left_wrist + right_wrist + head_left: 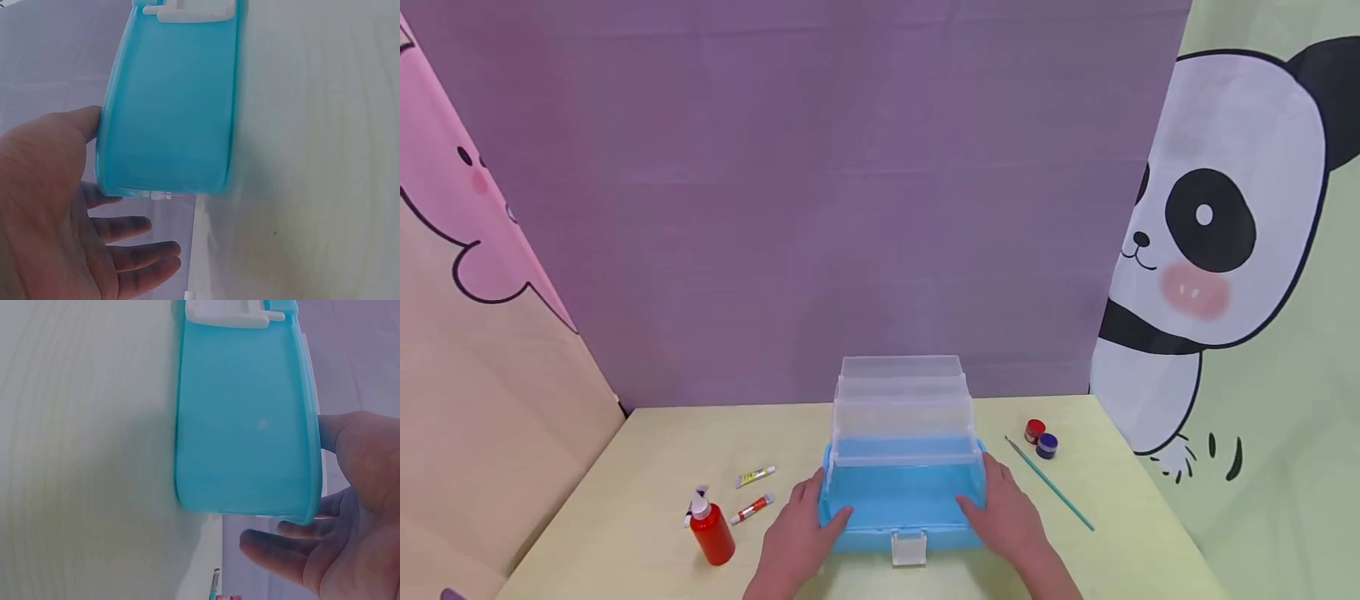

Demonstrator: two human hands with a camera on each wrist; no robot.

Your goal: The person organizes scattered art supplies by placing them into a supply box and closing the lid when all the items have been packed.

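A light-blue plastic storage box (902, 496) stands on the table with its top open. Its clear folding trays (902, 408) are raised at the back, and a clear latch (909, 548) hangs at the front. My left hand (797, 527) holds the box's left end, thumb over the rim; its lower fingers spread away from the wall in the left wrist view. At the opposite end my right hand (1009, 515) grips likewise, thumb over the rim and fingers along the outside. The blue front wall (244, 419) fills much of the right wrist view.
Left of the box lie a yellow paint tube (756, 477) and a red one (752, 508), near a red pump bottle (712, 533). On the right are a teal paintbrush (1052, 486), a red paint pot (1034, 431) and a dark blue one (1047, 446). A purple cloth (850, 208) hangs behind.
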